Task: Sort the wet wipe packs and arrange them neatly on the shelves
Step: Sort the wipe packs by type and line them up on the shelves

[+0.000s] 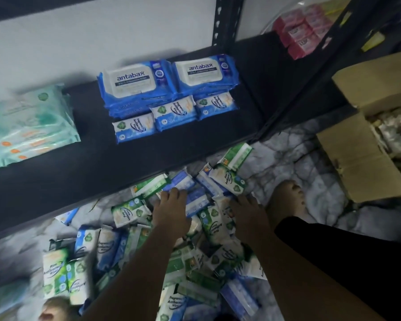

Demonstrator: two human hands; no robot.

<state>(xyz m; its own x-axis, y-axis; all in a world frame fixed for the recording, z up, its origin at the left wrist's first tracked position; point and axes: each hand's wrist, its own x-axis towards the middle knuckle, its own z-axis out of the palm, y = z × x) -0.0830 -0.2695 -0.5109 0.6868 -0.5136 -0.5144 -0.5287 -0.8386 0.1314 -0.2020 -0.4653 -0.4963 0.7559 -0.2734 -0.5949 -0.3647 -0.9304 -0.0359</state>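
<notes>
Hands (171,210) (249,212) rest on scattered packs (127,214) below black shelf (56,181), cardboard box (357,163) beside.

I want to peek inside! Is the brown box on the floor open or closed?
Open. The brown box has its flaps spread outward, and shiny packs show inside it.

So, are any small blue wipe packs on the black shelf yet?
Yes, three small blue wipe packs lie in a row on the black metal shelf, in front of the large blue Antabax packs.

Black shelf (195,144): 2 blue stacks (134,84) at back, 3 small packs (175,113) in front, mint packs (28,121) left. On floor (299,163): pile (127,212) of packs, box (357,158).
</notes>
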